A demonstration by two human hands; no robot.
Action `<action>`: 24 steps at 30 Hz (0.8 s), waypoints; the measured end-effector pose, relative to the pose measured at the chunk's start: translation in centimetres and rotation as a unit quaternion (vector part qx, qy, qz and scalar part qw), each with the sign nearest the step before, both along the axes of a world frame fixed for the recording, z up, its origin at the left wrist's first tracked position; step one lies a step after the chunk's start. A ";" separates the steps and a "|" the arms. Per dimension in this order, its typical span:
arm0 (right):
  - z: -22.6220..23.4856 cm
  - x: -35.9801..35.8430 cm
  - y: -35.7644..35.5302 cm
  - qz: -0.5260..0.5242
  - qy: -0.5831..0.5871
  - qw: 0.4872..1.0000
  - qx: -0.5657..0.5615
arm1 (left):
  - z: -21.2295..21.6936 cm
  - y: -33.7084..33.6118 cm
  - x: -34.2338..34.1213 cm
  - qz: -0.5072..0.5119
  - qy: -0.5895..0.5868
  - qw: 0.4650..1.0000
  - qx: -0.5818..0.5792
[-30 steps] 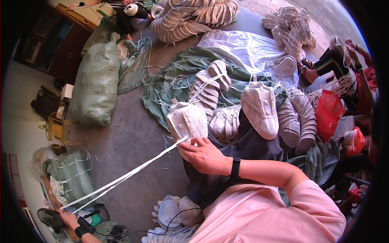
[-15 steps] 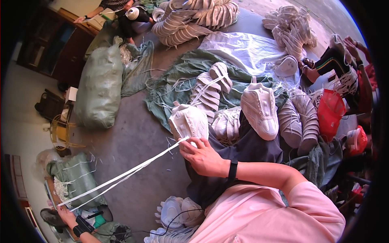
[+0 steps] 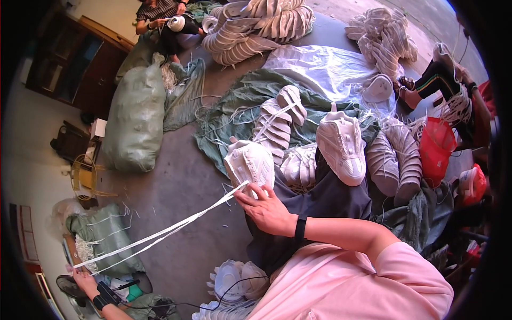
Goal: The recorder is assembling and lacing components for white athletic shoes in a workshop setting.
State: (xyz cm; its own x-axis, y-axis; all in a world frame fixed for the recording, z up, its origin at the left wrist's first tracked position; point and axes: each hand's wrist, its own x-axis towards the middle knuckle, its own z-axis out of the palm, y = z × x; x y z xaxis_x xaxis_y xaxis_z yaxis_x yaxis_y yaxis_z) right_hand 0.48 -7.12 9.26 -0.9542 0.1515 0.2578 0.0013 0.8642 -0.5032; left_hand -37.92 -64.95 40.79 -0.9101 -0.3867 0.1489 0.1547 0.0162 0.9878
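A white lace (image 3: pixel 176 226) runs taut in two strands from a white sneaker (image 3: pixel 246 163) to the far lower left. There my left hand (image 3: pixel 85 282), its arm stretched out, pinches the lace ends. My right hand (image 3: pixel 269 209) is closed at the near end of the sneaker, with its fingertips on the shoe beside the point where the lace leaves it. That sneaker rests on my left knee. A second white sneaker (image 3: pixel 342 149) rests on my right knee, untouched by either hand.
Strung shoe uppers (image 3: pixel 273 128) lie on green sheeting (image 3: pixel 240 93) ahead, with more rows (image 3: pixel 397 160) to the right beside a red bag (image 3: pixel 436 149). Stuffed green sacks (image 3: pixel 136 120) stand left. A dark cable crosses near my left forearm. Two other people sit nearby.
My left hand has shifted very slightly outward, the lace still taut; my right hand stays at the sneaker. At the upper left, another person's outstretched hand has drawn in toward a white roll.
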 end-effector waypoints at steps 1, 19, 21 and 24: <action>0.0 0.1 0.0 0.007 -0.015 1.000 0.002 | 0.3 0.4 0.5 0.005 0.003 1.000 -0.002; 2.1 2.8 -0.9 -0.026 0.045 0.996 -0.066 | 5.8 6.4 5.8 0.070 0.051 0.996 0.008; 2.3 3.6 -0.9 -0.022 0.045 0.997 -0.053 | 6.7 6.9 6.6 0.066 0.070 0.995 0.000; 2.7 4.6 -0.8 -0.016 0.038 0.998 -0.041 | 7.9 8.6 7.9 0.064 0.075 0.995 0.010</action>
